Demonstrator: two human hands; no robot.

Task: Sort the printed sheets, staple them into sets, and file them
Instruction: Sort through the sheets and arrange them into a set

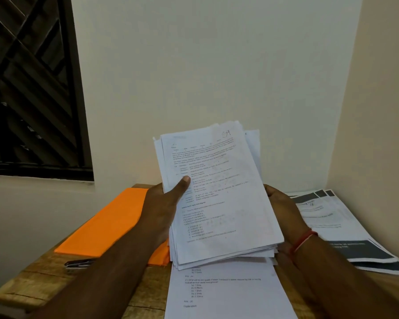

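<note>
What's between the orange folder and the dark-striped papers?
Head view: the left hand and right hand hold a thick stack of white printed sheets there.

Light brown wooden counter (35, 282): plank surface with visible grain and dark cracks. It stands in the room corner, rear edge against the back wall.

Plain cream painted back wall (217, 65): unmarked, fills the upper centre of the view.

Cream side wall (385, 88): meets the back wall at a vertical corner on the right and borders the counter's right side.

Dark-framed window (77, 100): set in the wall at upper left, above the counter level. Black diagonal grille bars (21, 65) cross the opening. Small pale shapes behind the bars are blurred, possibly outdoor objects.
</note>
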